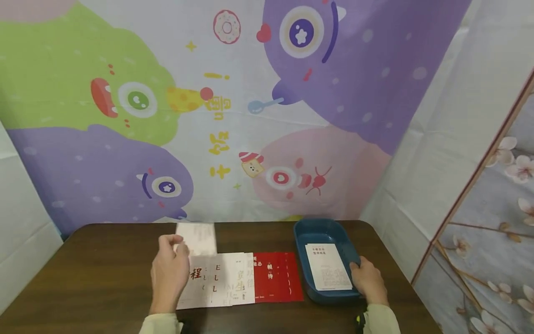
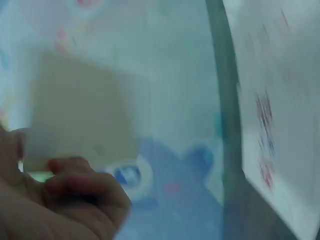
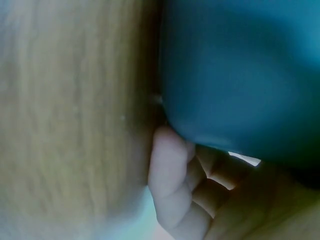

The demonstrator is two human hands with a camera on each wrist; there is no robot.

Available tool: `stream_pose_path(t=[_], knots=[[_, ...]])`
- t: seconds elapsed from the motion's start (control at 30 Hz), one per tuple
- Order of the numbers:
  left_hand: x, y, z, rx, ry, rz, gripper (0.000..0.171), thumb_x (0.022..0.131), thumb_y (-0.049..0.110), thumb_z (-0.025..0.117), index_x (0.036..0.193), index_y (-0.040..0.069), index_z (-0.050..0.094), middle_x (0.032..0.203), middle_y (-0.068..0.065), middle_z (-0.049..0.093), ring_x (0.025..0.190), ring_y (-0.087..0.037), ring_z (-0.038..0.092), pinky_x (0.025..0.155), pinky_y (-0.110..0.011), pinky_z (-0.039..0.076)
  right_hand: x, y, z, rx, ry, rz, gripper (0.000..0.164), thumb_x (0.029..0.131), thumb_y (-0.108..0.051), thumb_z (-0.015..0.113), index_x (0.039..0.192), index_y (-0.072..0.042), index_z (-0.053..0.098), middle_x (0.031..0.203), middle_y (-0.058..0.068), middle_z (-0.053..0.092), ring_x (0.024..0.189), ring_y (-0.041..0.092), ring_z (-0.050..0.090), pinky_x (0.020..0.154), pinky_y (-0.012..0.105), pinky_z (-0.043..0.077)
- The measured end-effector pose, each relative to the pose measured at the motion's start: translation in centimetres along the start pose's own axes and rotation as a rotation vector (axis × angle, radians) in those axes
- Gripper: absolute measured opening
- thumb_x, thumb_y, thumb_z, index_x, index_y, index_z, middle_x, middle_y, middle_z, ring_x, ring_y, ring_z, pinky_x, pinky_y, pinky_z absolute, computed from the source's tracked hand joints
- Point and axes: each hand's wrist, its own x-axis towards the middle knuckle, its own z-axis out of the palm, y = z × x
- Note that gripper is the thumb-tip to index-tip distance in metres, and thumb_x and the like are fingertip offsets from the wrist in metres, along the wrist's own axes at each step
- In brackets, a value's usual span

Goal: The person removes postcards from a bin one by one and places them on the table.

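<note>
My left hand (image 1: 168, 273) pinches a white card (image 1: 200, 239) between thumb and fingers, above the far edge of a row of cards. The same card (image 2: 82, 112) is blurred in the left wrist view. Under it lie overlapping white cards (image 1: 221, 292) with dark and gold characters, and red cards (image 1: 283, 278) continue the row rightward. At the right, my right hand (image 1: 369, 280) grips the near right side of a blue tray (image 1: 322, 233), thumb at the rim. Its fingers (image 3: 170, 170) bend against the tray's outer wall. A white printed card (image 1: 329, 273) lies in the tray.
Everything stands on a dark brown wooden table (image 1: 96, 273) with rounded far corners. A cartoon-printed cloth (image 1: 233, 195) hangs right behind it, and a floral panel (image 1: 500, 241) stands to the right.
</note>
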Motion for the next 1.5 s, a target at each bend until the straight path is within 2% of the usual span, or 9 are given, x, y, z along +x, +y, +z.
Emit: stream_pose_path(t=[0.1,0.23,0.3,0.43,0.53,0.8,0.97,1.13,1.5], knots=[[0.7,-1.8,-1.7,0.020,-0.021,-0.035,0.030,0.100,0.016,0.037,0.126,0.008,0.050,0.118,-0.025,0.062,0.086,-0.035,0.062,0.066,-0.040,0.042,0.0,0.0,-0.1,-0.001,-0.012,0.002,0.052,0.103,-0.025,0.039,0.142,0.009,0.031,0.141,0.040,0.039,0.123,0.060,0.040,0.093,0.075,0.037],[1.5,-3.3,-3.4,-0.030,-0.057,-0.089,0.038,0.097,0.010,0.034,0.125,0.009,0.059,0.090,-0.021,0.061,0.056,-0.020,0.055,0.050,-0.032,0.040,0.0,-0.1,-0.2,-0.003,-0.011,0.006,0.054,0.103,-0.025,0.040,0.143,0.010,0.029,0.143,0.041,0.036,0.126,0.060,0.037,0.096,0.076,0.034],[1.8,-3.8,-4.1,-0.039,-0.082,-0.113,0.041,0.095,0.007,0.034,0.124,0.010,0.062,0.087,-0.017,0.058,0.050,-0.016,0.044,0.045,-0.030,0.037,0.0,-0.2,-0.3,-0.006,-0.009,0.008,0.055,0.103,-0.025,0.040,0.143,0.011,0.029,0.143,0.041,0.035,0.127,0.060,0.036,0.097,0.076,0.033],[2.1,-4.7,-5.1,-0.034,-0.160,-0.124,0.043,0.091,0.003,0.040,0.128,0.007,0.061,0.114,-0.020,0.061,0.075,-0.021,0.050,0.052,-0.028,0.040,0.1,-0.1,-0.5,-0.013,-0.013,0.012,0.056,0.103,-0.025,0.039,0.143,0.012,0.028,0.144,0.041,0.034,0.128,0.060,0.034,0.098,0.076,0.032],[2.1,-5.2,-5.5,0.010,-0.151,-0.119,0.038,0.090,0.004,0.044,0.123,0.004,0.063,0.123,-0.021,0.061,0.093,-0.026,0.050,0.062,-0.031,0.041,0.1,0.0,-0.5,-0.014,-0.022,0.020,0.056,0.103,-0.026,0.039,0.143,0.012,0.027,0.144,0.042,0.034,0.127,0.060,0.035,0.098,0.076,0.033],[2.1,-6.4,-5.4,0.232,-0.005,-0.105,0.026,0.090,0.018,0.051,0.101,0.008,0.073,0.107,-0.022,0.071,0.089,-0.040,0.060,0.065,-0.046,0.041,0.1,0.3,-0.4,-0.011,-0.021,0.004,0.053,0.102,-0.025,0.040,0.141,0.011,0.031,0.140,0.041,0.038,0.123,0.059,0.040,0.093,0.073,0.039],[2.4,-8.1,-4.9,0.273,-0.067,-0.108,0.028,0.091,0.013,0.049,0.104,0.003,0.070,0.113,-0.029,0.066,0.100,-0.051,0.057,0.074,-0.058,0.043,0.1,0.4,-0.3,-0.010,-0.016,-0.017,0.053,0.102,-0.025,0.041,0.140,0.011,0.032,0.139,0.042,0.039,0.120,0.059,0.043,0.087,0.070,0.045],[2.6,-9.3,-4.3,0.298,-0.148,-0.132,0.030,0.088,0.010,0.047,0.108,-0.002,0.066,0.109,-0.030,0.064,0.098,-0.049,0.057,0.076,-0.059,0.043,0.1,0.3,-0.4,-0.007,-0.020,-0.013,0.053,0.103,-0.025,0.041,0.140,0.011,0.032,0.140,0.042,0.039,0.121,0.059,0.043,0.088,0.071,0.044],[2.2,-9.1,-3.8,0.378,-0.252,-0.163,0.030,0.088,0.022,0.056,0.105,-0.002,0.062,0.109,-0.030,0.063,0.096,-0.045,0.059,0.077,-0.060,0.045,0.1,0.3,-0.2,-0.002,-0.029,-0.011,0.053,0.102,-0.025,0.040,0.141,0.010,0.032,0.140,0.041,0.039,0.121,0.058,0.043,0.088,0.070,0.044]])
